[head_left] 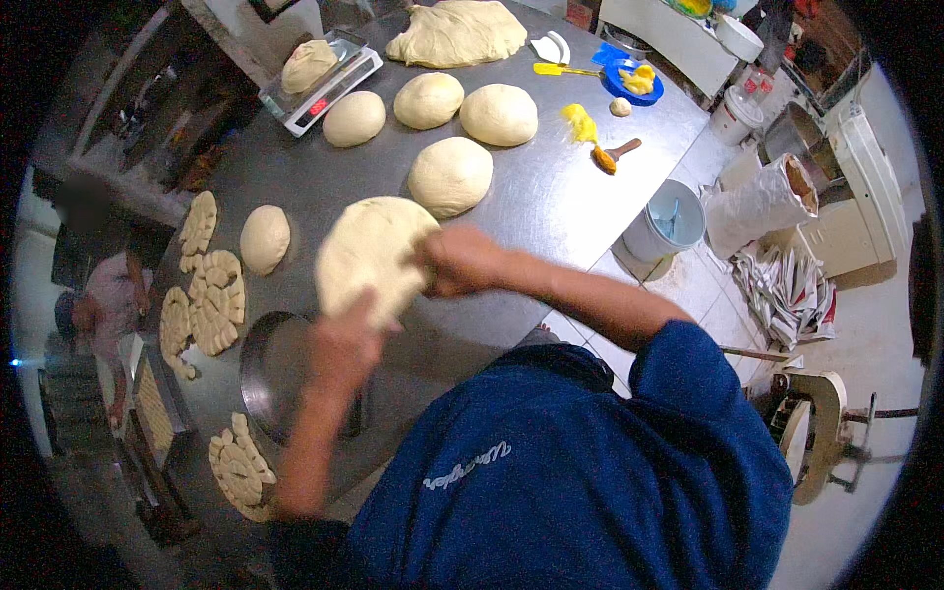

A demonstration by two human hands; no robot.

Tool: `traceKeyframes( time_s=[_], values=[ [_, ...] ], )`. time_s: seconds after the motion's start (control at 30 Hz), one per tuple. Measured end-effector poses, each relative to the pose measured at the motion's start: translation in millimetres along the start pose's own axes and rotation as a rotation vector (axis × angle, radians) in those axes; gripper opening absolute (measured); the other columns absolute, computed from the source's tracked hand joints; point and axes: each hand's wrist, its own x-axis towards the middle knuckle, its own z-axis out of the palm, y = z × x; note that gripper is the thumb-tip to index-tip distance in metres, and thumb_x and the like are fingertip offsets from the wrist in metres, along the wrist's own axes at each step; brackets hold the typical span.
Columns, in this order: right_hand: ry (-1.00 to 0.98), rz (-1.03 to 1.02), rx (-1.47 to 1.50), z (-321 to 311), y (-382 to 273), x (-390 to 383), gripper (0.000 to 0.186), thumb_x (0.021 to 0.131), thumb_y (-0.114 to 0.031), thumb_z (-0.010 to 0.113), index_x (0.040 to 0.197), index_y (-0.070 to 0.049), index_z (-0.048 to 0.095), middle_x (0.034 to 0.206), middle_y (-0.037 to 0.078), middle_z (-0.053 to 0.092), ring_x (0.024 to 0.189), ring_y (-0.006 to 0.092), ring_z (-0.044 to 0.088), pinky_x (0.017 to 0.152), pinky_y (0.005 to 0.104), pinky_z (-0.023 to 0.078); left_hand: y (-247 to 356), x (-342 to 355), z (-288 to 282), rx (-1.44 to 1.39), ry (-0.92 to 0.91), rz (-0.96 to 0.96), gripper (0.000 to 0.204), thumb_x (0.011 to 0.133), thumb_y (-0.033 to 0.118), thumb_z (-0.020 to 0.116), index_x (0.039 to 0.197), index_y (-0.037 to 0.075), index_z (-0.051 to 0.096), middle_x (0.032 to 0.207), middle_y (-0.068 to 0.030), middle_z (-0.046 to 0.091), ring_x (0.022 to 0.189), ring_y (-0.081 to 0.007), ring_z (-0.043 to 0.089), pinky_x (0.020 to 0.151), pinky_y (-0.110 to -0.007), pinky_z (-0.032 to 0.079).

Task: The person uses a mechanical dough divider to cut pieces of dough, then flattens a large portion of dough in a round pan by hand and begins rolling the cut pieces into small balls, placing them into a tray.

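Between my two hands is a flattened round of pale dough (369, 246), above the steel table. My right hand (457, 261) is closed on its right edge, with the fingers curled. My left hand (346, 344) grips the near edge; motion blurs it somewhat. Just beyond the round lies a smooth dough ball (450, 177), and another dough ball (265, 240) rests to its left. Close to my left forearm is a round metal pan (264, 379), partly hidden behind that arm.
Several more dough balls (429, 100) and a large dough mass (457, 34) sit farther back. Dough rests on a scale (339, 84). Shaped dough pieces (216, 305) line the left side. At right are a blue dish (644, 96), a brush (615, 155) and a floor bucket (659, 236).
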Motion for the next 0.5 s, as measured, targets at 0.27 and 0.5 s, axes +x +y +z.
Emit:
traceKeyframes(
  time_s=[0.27,0.5],
  values=[
    [0.23,0.573,-0.541,-31,155,-116,0.063,0.104,-0.047,0.044,0.147,-0.002,0.047,0.148,0.026,0.052,0.139,0.0381,0.05,0.116,0.0636,0.032,49,59,72,-0.079,-0.1,-0.109,0.08,0.101,0.052,0.052,0.158,0.0,0.033,0.162,-0.0267,0.034,0.149,-0.0472,0.033,0.123,-0.067,0.005],
    [0.095,0.695,-0.647,-61,263,-56,0.076,0.103,-0.049,0.045,0.151,0.009,0.035,0.161,0.03,0.033,0.152,0.0431,0.028,0.123,0.0634,0.019,37,102,154,0.082,-0.244,-0.28,0.118,0.084,0.078,0.058,0.166,0.006,0.012,0.171,-0.0252,0.003,0.155,-0.0478,0.017,0.122,-0.068,0.002]
  ],
)
